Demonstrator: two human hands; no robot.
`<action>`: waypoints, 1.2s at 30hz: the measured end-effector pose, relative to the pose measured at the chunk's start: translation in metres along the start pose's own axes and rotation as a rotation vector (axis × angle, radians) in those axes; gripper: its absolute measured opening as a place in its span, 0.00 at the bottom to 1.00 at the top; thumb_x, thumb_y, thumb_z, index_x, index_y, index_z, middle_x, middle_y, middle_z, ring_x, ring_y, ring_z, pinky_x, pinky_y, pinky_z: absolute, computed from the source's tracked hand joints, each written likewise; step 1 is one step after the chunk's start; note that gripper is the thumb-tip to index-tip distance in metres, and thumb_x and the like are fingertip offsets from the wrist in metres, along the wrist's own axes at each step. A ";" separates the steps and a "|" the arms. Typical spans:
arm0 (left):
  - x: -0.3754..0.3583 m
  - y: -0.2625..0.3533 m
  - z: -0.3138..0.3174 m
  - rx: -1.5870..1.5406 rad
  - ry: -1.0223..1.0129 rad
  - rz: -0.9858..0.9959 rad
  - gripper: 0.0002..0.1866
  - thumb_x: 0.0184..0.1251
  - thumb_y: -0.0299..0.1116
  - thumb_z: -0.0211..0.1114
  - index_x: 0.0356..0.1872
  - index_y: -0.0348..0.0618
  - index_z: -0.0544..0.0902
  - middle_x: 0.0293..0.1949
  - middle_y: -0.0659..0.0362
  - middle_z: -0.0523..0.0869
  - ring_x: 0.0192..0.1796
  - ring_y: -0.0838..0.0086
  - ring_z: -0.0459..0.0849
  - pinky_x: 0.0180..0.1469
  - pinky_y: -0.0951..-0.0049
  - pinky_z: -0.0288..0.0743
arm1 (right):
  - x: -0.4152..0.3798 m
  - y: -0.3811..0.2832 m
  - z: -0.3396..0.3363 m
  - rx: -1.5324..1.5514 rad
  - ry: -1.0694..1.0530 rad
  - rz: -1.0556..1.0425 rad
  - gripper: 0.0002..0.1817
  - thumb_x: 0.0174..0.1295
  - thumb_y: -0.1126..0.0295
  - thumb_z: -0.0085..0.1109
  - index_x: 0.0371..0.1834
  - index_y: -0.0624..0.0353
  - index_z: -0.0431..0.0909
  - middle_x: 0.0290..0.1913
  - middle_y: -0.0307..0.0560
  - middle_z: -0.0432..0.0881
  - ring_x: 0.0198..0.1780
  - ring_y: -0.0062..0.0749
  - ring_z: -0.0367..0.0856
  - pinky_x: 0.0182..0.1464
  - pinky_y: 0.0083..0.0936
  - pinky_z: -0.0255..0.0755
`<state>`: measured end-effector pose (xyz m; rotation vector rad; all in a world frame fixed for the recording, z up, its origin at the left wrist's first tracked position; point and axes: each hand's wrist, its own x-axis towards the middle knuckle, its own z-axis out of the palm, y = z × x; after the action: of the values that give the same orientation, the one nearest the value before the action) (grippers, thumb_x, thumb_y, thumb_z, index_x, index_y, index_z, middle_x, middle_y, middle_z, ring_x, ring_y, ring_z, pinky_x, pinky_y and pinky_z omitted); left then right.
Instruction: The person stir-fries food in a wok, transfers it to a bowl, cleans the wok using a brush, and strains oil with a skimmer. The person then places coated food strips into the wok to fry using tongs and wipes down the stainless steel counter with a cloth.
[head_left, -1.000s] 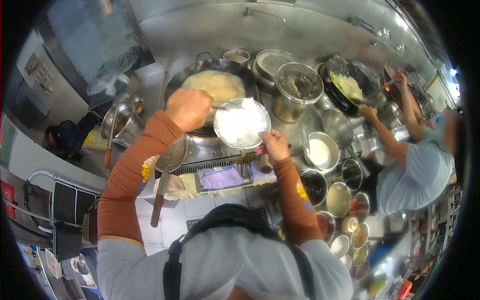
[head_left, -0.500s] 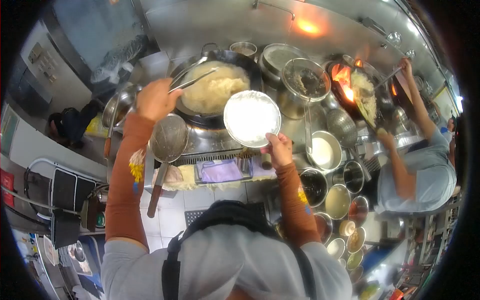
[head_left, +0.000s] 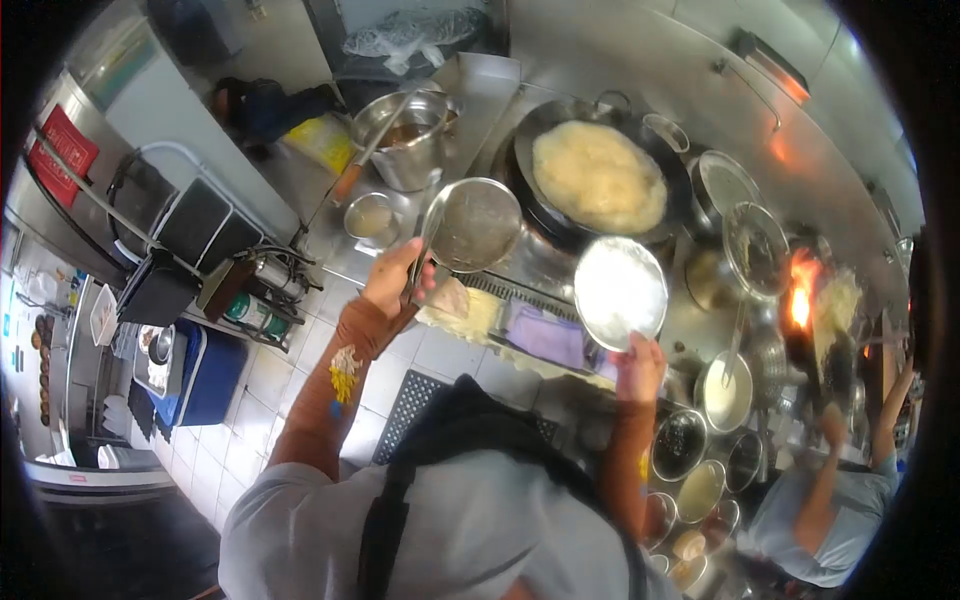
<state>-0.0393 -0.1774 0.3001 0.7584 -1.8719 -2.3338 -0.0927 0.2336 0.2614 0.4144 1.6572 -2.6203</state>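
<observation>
My left hand (head_left: pixel 398 280) is closed on metal tongs (head_left: pixel 427 225), whose tips point up and away from me. Just beside them lies a round mesh strainer (head_left: pixel 475 225); its wooden handle runs down behind my hand. My right hand (head_left: pixel 640 370) grips the near rim of a bowl (head_left: pixel 621 290) coated with white powder. Beyond the bowl sits a black wok (head_left: pixel 535 205) filled with pale yellow, foamy contents (head_left: pixel 600 175).
Left of the wok stand a steel pot (head_left: pixel 410 165) and a small cup (head_left: pixel 371 220). A purple cloth (head_left: pixel 545 335) lies along the counter's front. Several sauce containers (head_left: pixel 702 490) are at the right, where another person (head_left: pixel 815 520) works by a flame (head_left: pixel 802 290).
My left hand and the tongs have moved from over the wok to beside the strainer. The camera view has turned left. My right hand still holds the bowl.
</observation>
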 end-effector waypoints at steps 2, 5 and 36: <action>0.006 -0.023 -0.034 -0.275 0.043 -0.106 0.25 0.72 0.57 0.55 0.37 0.42 0.80 0.26 0.62 0.80 0.22 0.76 0.77 0.22 0.75 0.69 | -0.018 0.001 0.001 -0.025 0.010 0.002 0.05 0.61 0.70 0.63 0.32 0.59 0.78 0.27 0.41 0.81 0.21 0.24 0.77 0.20 0.20 0.75; 0.041 -0.041 -0.093 -0.563 0.087 -0.230 0.26 0.73 0.59 0.51 0.37 0.43 0.79 0.23 0.64 0.79 0.20 0.79 0.73 0.21 0.78 0.65 | -0.050 0.007 0.019 -0.075 0.024 -0.017 0.06 0.62 0.69 0.62 0.34 0.60 0.79 0.29 0.42 0.83 0.22 0.24 0.78 0.21 0.21 0.75; 0.020 -0.321 -0.136 1.456 -1.117 -0.287 0.08 0.68 0.34 0.53 0.32 0.44 0.78 0.26 0.56 0.81 0.25 0.71 0.81 0.22 0.71 0.73 | -0.654 0.212 0.028 0.403 1.383 -0.230 0.10 0.64 0.67 0.58 0.42 0.62 0.77 0.30 0.46 0.82 0.25 0.27 0.81 0.25 0.24 0.77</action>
<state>0.0804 -0.2229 -0.0248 -0.6213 -4.0844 -0.9653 0.5641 0.0312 0.2347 2.5949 1.1715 -2.8912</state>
